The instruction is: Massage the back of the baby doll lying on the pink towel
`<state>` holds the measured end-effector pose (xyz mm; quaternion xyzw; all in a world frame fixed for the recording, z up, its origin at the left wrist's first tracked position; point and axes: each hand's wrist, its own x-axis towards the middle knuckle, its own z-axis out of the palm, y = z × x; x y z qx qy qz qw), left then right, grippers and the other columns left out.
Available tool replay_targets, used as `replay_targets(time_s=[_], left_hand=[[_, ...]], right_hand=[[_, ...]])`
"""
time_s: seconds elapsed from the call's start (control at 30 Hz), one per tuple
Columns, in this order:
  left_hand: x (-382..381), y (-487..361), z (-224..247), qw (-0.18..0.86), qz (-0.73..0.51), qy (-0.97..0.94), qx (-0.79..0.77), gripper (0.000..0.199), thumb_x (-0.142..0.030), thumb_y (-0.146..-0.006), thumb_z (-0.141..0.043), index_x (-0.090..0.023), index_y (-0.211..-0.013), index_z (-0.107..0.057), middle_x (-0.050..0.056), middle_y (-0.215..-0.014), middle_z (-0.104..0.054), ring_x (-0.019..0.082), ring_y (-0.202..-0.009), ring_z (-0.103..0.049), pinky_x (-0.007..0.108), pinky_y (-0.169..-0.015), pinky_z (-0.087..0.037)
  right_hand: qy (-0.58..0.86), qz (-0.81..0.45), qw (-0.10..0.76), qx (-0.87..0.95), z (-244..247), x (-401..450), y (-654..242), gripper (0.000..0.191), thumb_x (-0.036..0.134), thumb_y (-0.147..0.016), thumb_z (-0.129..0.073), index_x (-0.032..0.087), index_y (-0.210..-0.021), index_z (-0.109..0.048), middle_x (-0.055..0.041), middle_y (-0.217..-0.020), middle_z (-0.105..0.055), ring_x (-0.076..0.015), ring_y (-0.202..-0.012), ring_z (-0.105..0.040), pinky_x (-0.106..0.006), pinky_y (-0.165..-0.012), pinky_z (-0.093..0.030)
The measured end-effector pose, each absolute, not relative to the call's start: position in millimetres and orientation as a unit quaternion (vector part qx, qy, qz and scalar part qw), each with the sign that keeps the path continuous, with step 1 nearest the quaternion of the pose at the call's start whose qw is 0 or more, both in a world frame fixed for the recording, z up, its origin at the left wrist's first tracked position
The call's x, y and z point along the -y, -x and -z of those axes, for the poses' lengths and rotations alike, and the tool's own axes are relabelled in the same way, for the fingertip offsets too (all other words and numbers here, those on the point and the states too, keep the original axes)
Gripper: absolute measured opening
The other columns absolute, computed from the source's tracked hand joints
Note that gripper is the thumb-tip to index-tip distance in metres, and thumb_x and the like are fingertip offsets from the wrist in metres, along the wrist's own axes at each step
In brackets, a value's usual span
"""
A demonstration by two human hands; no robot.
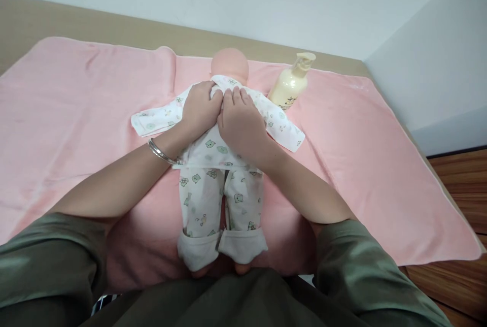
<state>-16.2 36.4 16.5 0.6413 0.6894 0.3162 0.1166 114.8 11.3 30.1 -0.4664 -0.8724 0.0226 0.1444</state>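
Squarely between the forearms, a baby doll (218,157) lies with its head toward the table's far edge and its feet at the near edge, no face showing. Both hands rest on its patterned top (216,152), thumbs close together. The right hand (243,121) is laid flat, grasping nothing; the left hand (201,107) curves over the upper body, and I cannot tell whether it pinches cloth. Heavy pressure could, I judge, drag the top askew or slide the doll nearer the edge. A cream pump bottle (289,86) stands just beside one sleeve, toward the far right corner; a sideways sweep of that sleeve might topple it. Beneath lies a pink blanket (380,164), overhanging the table (114,22) at the right, so a tug there could shift everything.
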Motion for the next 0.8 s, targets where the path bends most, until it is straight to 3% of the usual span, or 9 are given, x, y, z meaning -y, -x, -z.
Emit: replay_targets(time_s=[0.17,0.27,0.4,0.53,0.7,0.8], left_hand=[[-37,15,-9,0.131,-0.361,-0.631,-0.674,0.035,-0.03,-0.091,-0.04,-0.019,-0.108,-0.068,0.012,-0.122,-0.073,0.03,-0.122,-0.062,0.041,-0.112,-0.046],[-38,15,-4,0.137,-0.383,-0.627,-0.664,0.04,-0.031,-0.091,-0.042,-0.019,-0.117,-0.069,0.011,-0.129,-0.071,0.03,-0.126,-0.061,0.043,-0.116,-0.044],[-38,16,-2,0.137,-0.401,-0.623,-0.657,0.038,-0.031,-0.091,-0.043,-0.019,-0.115,-0.07,0.011,-0.128,-0.071,0.031,-0.126,-0.06,0.044,-0.115,-0.045],[-39,16,-1,0.15,-0.41,-0.618,-0.654,0.035,-0.031,-0.09,-0.045,-0.022,-0.113,-0.07,0.01,-0.126,-0.072,0.031,-0.123,-0.061,0.045,-0.114,-0.046],[-41,16,-1,0.151,-0.404,-0.619,-0.656,0.037,-0.03,-0.089,-0.044,-0.019,-0.114,-0.069,0.013,-0.126,-0.071,0.032,-0.126,-0.06,0.047,-0.117,-0.043],[-41,16,-2,0.146,-0.397,-0.628,-0.653,0.038,-0.03,-0.089,-0.043,-0.017,-0.112,-0.07,0.015,-0.124,-0.071,0.034,-0.124,-0.061,0.049,-0.115,-0.044]], right_hand=[[0.501,-0.111,0.147,0.845,-30,-48,-121,0.058,0.025,-0.105,-0.034,-0.002,-0.155,-0.038,-0.0208,-0.166,-0.037,-0.0328,-0.16,-0.028,-0.051,-0.135,-0.023],[0.531,-0.134,0.147,0.824,-32,-61,-125,0.063,0.029,-0.104,-0.041,-0.002,-0.158,-0.034,-0.0213,-0.169,-0.03,-0.0342,-0.161,-0.022,-0.052,-0.135,-0.02],[0.498,-0.148,0.171,0.837,-38,-57,-130,0.058,0.031,-0.103,-0.04,0.007,-0.156,-0.041,-0.0161,-0.168,-0.035,-0.0341,-0.16,-0.027,-0.056,-0.133,-0.024],[0.473,-0.118,0.26,0.834,-33,-53,-131,0.055,0.031,-0.101,-0.04,0.019,-0.155,-0.043,-0.0074,-0.17,-0.034,-0.0308,-0.162,-0.02,-0.057,-0.134,-0.021],[0.493,-0.11,0.225,0.833,-19,-53,-123,0.055,0.024,-0.097,-0.043,0.011,-0.15,-0.047,-0.0139,-0.165,-0.041,-0.035,-0.159,-0.028,-0.063,-0.133,-0.02],[0.491,-0.135,0.243,0.825,-24,-49,-123,0.057,0.02,-0.095,-0.042,0.011,-0.151,-0.047,-0.0127,-0.166,-0.041,-0.0326,-0.158,-0.031,-0.059,-0.133,-0.024]])
